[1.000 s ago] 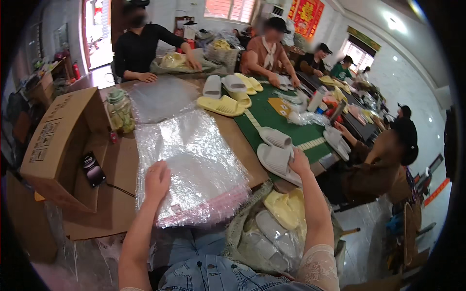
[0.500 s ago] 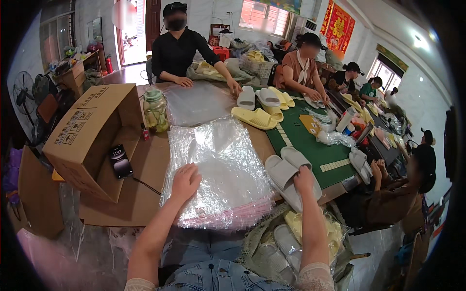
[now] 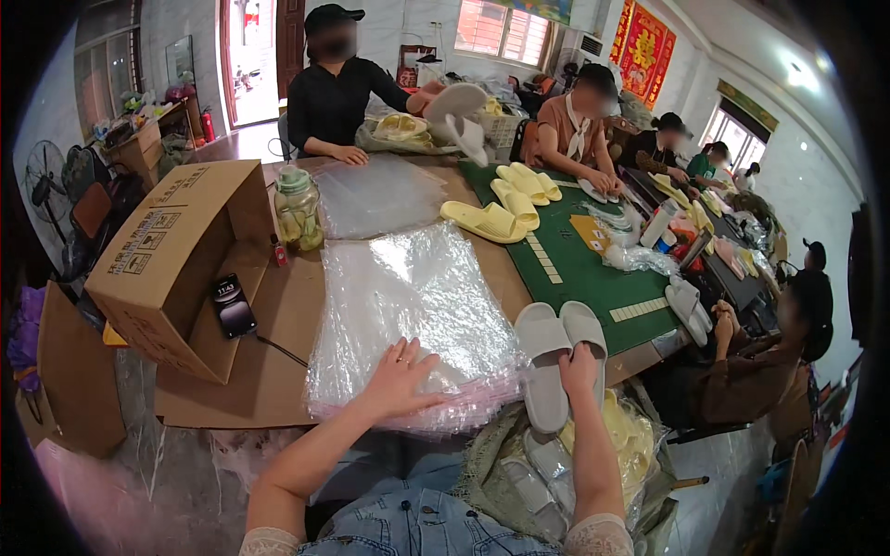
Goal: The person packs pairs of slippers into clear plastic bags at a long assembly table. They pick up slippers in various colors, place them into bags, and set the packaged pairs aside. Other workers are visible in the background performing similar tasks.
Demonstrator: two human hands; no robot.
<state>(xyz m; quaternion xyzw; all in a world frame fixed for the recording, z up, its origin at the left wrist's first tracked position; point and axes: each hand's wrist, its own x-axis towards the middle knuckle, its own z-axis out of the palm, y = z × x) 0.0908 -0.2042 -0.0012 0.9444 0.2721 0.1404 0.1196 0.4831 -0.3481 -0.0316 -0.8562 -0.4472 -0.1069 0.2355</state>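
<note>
My left hand [image 3: 404, 378] lies with fingers spread on a stack of clear plastic bags [image 3: 408, 287], close to its pink near edge. In my right hand [image 3: 579, 369] is a pair of grey slippers [image 3: 545, 371], gripped by the straps at the right side of the stack. Below my right forearm an open woven sack [image 3: 487, 454] holds wrapped grey and yellow slippers [image 3: 623, 426]. Across the table a person in black holds up another grey pair [image 3: 456, 107]. Several yellow slippers [image 3: 491, 221] rest on the green mat.
A cardboard box [image 3: 167, 269] on its side has a phone [image 3: 233, 306] in its opening. Beside it stand a glass jar [image 3: 297, 211] and a small red bottle [image 3: 278, 250]. Further plastic sheets [image 3: 380, 195] lie beyond my stack. Other people sit along the green mat [image 3: 556, 278].
My left hand has slid right and nearer, its fingers now spread. The slippers in my right hand have turned more upright. The person opposite has lifted a grey pair off the table.
</note>
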